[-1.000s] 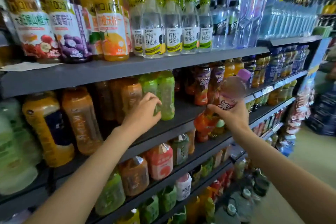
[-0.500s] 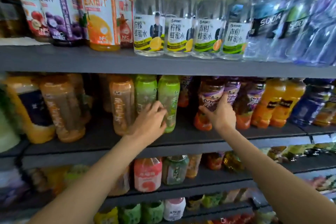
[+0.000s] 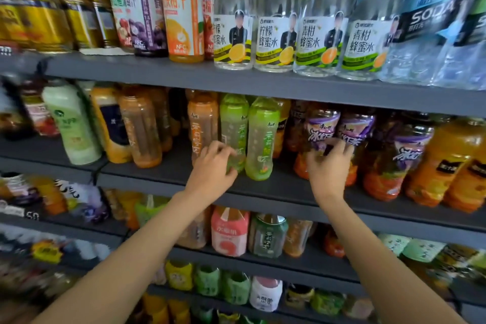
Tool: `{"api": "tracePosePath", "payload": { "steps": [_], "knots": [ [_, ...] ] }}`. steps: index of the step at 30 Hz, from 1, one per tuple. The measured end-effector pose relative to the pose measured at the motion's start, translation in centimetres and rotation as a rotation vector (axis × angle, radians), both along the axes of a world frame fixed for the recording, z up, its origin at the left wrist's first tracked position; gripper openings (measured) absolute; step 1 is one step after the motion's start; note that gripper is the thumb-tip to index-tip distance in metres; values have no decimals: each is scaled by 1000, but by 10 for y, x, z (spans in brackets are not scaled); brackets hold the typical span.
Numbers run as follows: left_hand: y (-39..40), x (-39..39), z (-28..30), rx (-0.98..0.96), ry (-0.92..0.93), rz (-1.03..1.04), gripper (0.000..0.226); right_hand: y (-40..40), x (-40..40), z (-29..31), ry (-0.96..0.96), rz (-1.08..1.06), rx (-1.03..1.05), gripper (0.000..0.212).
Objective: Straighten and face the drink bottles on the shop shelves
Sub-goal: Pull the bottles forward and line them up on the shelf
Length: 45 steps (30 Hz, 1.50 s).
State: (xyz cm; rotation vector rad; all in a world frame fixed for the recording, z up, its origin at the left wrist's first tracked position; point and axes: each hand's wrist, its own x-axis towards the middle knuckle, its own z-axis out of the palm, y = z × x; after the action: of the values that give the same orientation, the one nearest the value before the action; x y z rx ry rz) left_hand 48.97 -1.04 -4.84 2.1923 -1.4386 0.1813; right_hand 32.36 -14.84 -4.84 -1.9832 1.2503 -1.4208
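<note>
On the second shelf (image 3: 263,187) from the top, the left hand (image 3: 210,173) has its fingers (image 3: 223,148) curled against the lower part of a green tea bottle (image 3: 234,126), thumb side toward the orange tea bottle (image 3: 202,123) just to its left; the grip looks like a loose wrap around the bottle's base, though motion blur hides how firmly it closes. A second green bottle (image 3: 261,137) stands upright just beside the held one, touching or nearly touching it. Further right, the right hand (image 3: 328,168) reaches to a purple-labelled bottle (image 3: 319,126), its fingers bent over the label's lower edge and the orange bottom section; whether the thumb closes round the back cannot be told. Two more bottles of the same purple-labelled kind (image 3: 355,129) stand to its right, then orange juice bottles (image 3: 447,160) near the frame edge. Both bare forearms rise from the bottom of the view toward this shelf. Above, the top shelf (image 3: 184,71) carries gold cans (image 3: 39,8), fruit juice bottles (image 3: 181,8), clear honey-water bottles (image 3: 276,29) with labels facing forward, and soda water bottles (image 3: 426,29). Below the hands, a pink-labelled bottle (image 3: 228,234) and a dark green one (image 3: 268,237) stand side by side on the lower shelf.
</note>
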Motion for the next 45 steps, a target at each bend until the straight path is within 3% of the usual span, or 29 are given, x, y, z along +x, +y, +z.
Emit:
{"api": "tracePosePath", "payload": {
  "steps": [2,6,13,23,27,30,35,40,45],
  "knots": [
    [9,3,-2,8,51,41,32,11,6,4,-20,137,-119,22],
    [25,7,-1,25,137,131,35,31,36,21,106,449,-163,13],
    [65,23,-1,12,177,180,35,67,87,7,286,692,-90,29],
    [127,98,-8,-56,443,309,52,116,162,22,365,653,-134,51],
    [161,138,-6,-72,475,257,55,140,228,25,390,631,73,77],
    [185,174,-3,-80,470,227,58,155,272,18,291,538,295,86],
    [201,213,-5,-29,472,157,57,165,300,5,222,363,440,77],
    [187,226,-13,2,447,74,54,166,304,-3,265,346,417,63],
    [161,225,-15,12,432,-22,50,163,300,-9,281,76,366,67]
  ]
}}
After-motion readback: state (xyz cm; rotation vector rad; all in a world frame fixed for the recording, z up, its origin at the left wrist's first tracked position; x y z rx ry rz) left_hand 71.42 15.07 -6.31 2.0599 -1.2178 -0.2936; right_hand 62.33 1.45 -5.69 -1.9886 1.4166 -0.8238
